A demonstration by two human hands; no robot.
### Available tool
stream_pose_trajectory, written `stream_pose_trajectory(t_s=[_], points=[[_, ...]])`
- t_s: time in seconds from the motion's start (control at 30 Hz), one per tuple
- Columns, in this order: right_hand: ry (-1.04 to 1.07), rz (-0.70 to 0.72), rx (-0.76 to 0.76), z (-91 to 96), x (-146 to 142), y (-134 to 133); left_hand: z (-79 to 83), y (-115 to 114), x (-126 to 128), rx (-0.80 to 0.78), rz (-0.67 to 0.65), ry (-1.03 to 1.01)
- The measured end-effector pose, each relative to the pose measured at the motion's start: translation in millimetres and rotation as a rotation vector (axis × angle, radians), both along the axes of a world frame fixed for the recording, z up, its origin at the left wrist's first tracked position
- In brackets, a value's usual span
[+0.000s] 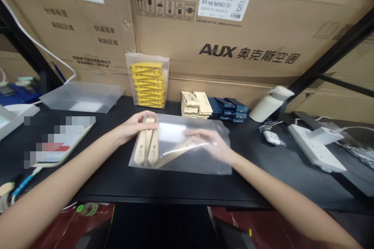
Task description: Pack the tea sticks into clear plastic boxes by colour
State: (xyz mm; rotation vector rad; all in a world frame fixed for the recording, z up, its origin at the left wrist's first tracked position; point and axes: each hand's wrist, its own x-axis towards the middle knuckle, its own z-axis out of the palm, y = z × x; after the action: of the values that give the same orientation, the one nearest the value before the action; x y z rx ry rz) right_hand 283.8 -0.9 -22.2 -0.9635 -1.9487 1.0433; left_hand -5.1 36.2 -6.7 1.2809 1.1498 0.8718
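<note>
On the black tabletop [108, 183], a phone [74, 142] lies at the near left, with a frosted bag [84, 99] lying beyond it at the far left. The left hand [136, 124] grips the left part of a clear bag [193, 164], thumb and fingers closed over its far edge at the tops of the packets within. Beyond this hand, an upright bag [166, 85] holds a stack of yellow packets [148, 85] against the cardboard boxes [175, 46]. The clear bag lies at centre, near the tabletop's front edge; inside, two beige packets [141, 148] are side by side at its left end, and a slanted packet [175, 153] leans to their right. The right hand [214, 144] reaches over the bag's right part, its fingers at the slanted packet's upper end; blur leaves their grip undetermined. Farther back are piled cream packets [196, 105] and, just to their right, dark blue packets [229, 107]. A white bottle [267, 105] stands at the far right; nearer, a white power strip [317, 148] lies at the right.
</note>
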Motion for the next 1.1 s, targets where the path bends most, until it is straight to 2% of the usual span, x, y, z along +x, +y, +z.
stream_pose_trajectory(t_s=[0.13,0.23,0.33,0.4,0.5,0.57,0.77,0.87,0.93,1.0,1.1], points=[[-0.110,-0.204,0.089,-8.9,-15.9,-12.9,-2.8,-12.2,19.3,0.011,-0.137,-0.015],[0.012,-0.236,-0.061,-17.9,-24.6,-16.8,-4.2,-17.4,25.5,-0.014,-0.164,-0.042],[0.226,-0.133,-0.238,-22.6,-29.8,-19.4,-6.2,-18.1,27.3,-0.027,-0.133,-0.046],[0.271,0.009,-0.243,-22.4,-31.6,-23.3,-8.0,-17.6,27.7,-0.029,-0.121,-0.042],[0.119,0.235,-0.070,-19.3,-32.3,-31.6,-9.7,-17.9,28.7,-0.048,-0.115,-0.037],[-0.032,0.331,0.050,-16.7,-31.7,-36.5,-8.7,-19.3,29.5,-0.060,-0.126,-0.036],[-0.261,0.412,0.108,-8.3,-25.8,-36.6,-0.6,-19.4,25.7,0.015,-0.173,0.036],[-0.289,0.353,0.163,-6.3,-16.2,-25.3,-0.7,-8.0,11.2,0.028,-0.144,0.074],[-0.225,0.261,0.236,-7.4,-5.4,-13.4,-1.5,3.0,-3.5,0.041,-0.101,0.098],[-0.124,0.105,0.274,-9.5,7.7,1.4,-1.1,13.3,-18.8,0.049,-0.052,0.107],[0.042,-0.243,0.272,-9.1,26.5,26.2,1.4,22.7,-35.3,0.043,-0.012,0.125]])
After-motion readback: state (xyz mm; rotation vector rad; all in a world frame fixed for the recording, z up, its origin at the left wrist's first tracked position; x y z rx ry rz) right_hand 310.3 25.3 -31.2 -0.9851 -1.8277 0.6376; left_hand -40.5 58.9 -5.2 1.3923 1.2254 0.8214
